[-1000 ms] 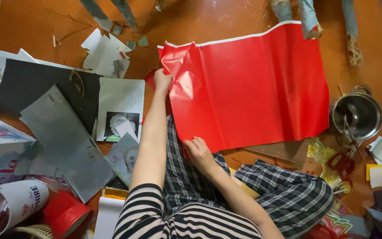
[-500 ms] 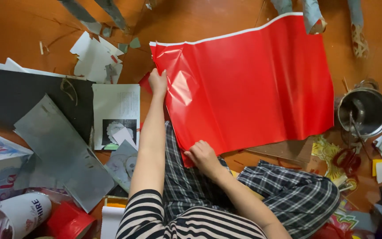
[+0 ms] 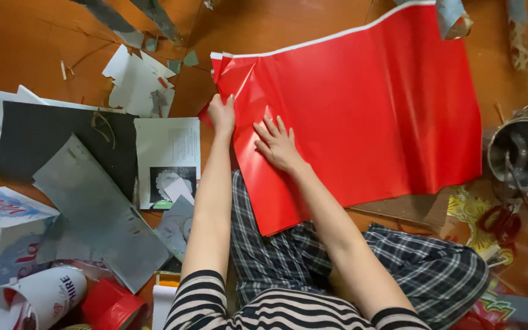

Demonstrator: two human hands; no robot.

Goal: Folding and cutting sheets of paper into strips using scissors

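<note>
nearest my left hand [image 3: 222,115], down by the elbow, i see clutter packed tight: a white paper cup [image 3: 32,299] with red print lying on its side, a red lid [image 3: 110,304] just beside it, and a white box [image 3: 8,220] with red and blue marks. a grey card [image 3: 99,214] lies tilted over a black sheet [image 3: 50,143], and a white page [image 3: 167,160] with a dark picture sits just left of my forearm. little open floor on that side.

my left hand pinches the left edge of the red sheet [image 3: 362,116], near its creased top corner. my right hand [image 3: 276,143] lies flat on the sheet just beside it, fingers spread. the sheet runs from my lap away to the right of both hands, its far edge showing a thin white rim; its lower corner overlaps my checked trousers.

well right of my right hand, a steel pot [image 3: 524,153] stands past the sheet's right edge. beyond my left hand lie white paper scraps [image 3: 135,79], then bare orange floor [image 3: 264,27].
</note>
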